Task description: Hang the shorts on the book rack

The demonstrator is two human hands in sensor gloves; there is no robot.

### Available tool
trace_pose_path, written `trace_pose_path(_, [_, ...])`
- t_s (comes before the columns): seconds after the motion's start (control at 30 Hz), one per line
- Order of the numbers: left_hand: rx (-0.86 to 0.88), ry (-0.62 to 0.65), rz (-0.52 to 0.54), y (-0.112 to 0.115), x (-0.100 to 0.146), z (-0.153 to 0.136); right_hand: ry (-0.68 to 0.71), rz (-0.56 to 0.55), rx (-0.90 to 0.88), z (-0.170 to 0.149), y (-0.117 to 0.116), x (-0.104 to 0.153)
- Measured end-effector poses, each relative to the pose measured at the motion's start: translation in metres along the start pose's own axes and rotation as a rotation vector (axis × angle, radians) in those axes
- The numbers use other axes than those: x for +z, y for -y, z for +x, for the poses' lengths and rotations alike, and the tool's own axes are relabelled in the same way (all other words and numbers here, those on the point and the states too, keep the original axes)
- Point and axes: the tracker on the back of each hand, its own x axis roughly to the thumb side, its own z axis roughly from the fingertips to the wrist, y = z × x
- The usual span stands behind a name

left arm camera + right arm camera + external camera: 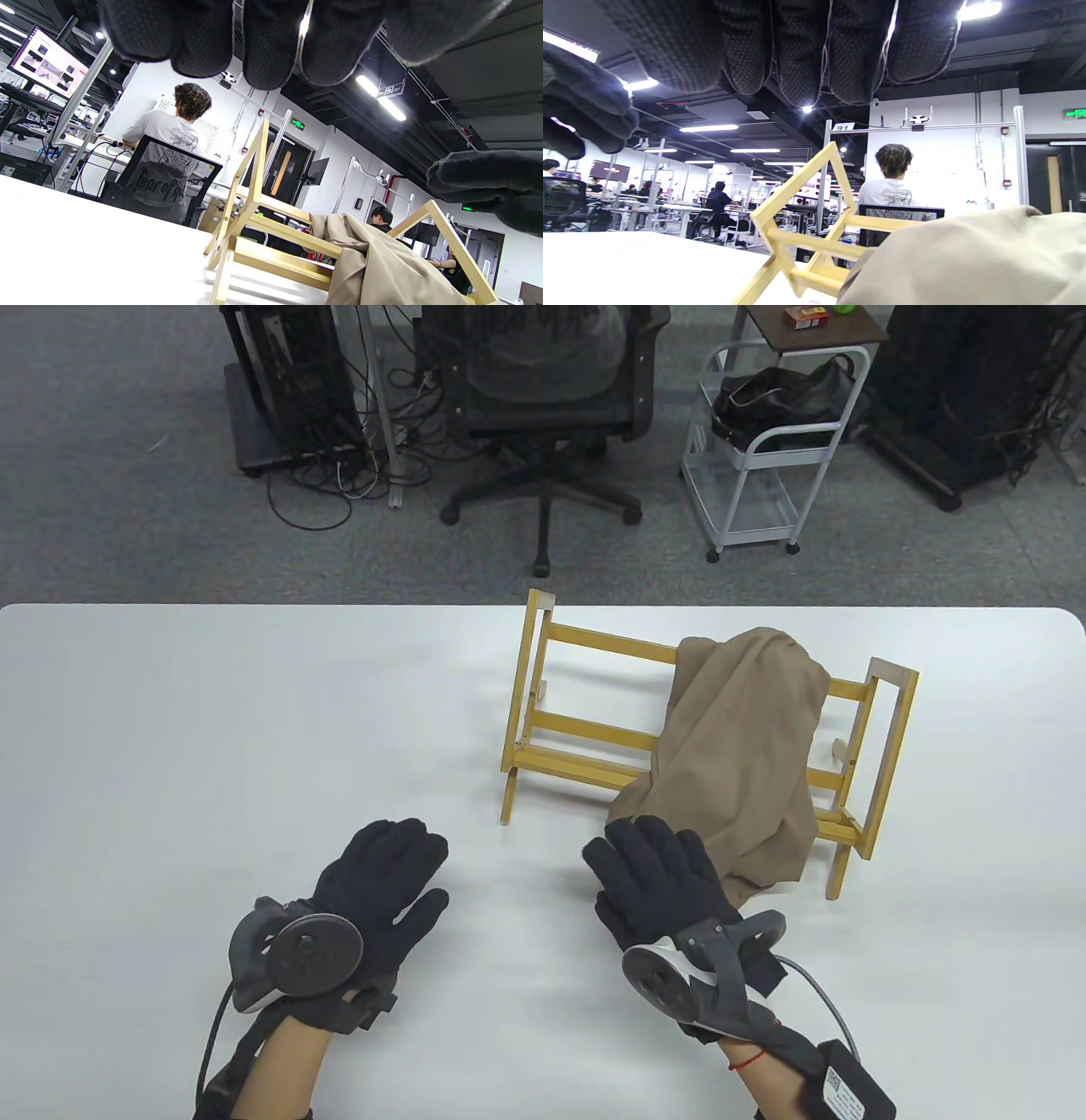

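A wooden book rack (594, 725) stands on the white table (212, 729), right of centre. Tan shorts (738, 755) hang over its top rail on the right half and drape down to the table in front. My left hand (386, 874) lies flat and empty on the table, left of the rack. My right hand (657, 869) lies flat, fingers spread, just in front of the shorts' lower edge, holding nothing. The rack (254, 237) and shorts (382, 262) show in the left wrist view, and the rack (806, 250) and shorts (967, 258) in the right wrist view.
Beyond the table's far edge stand an office chair (543, 398), a white wire cart (764, 449) and dark equipment racks (297, 381). The rack's right end (882, 755) stands near the table's right side.
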Motion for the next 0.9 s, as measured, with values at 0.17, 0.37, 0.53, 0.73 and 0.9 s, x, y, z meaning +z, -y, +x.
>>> trace_pose_path(0.17, [0.000, 0.007, -0.018, 0.003, -0.001, 0.001, 0.031, 0.002, 0.008, 0.005, -0.007, 0.008])
trace_pose_path(0.37, [-0.007, 0.016, -0.043, 0.009, -0.002, 0.004, 0.070, 0.029, 0.044, 0.012, -0.015, 0.016])
trace_pose_path(0.53, [-0.010, 0.023, -0.053, 0.011, -0.002, 0.006, 0.090, 0.052, 0.056, 0.015, -0.021, 0.019])
trace_pose_path(0.73, [-0.010, 0.028, -0.071, 0.014, -0.004, 0.006, 0.119, 0.062, 0.081, 0.019, -0.025, 0.020])
trace_pose_path(0.9, [-0.015, 0.035, -0.079, 0.016, -0.005, 0.008, 0.136, 0.076, 0.072, 0.021, -0.027, 0.021])
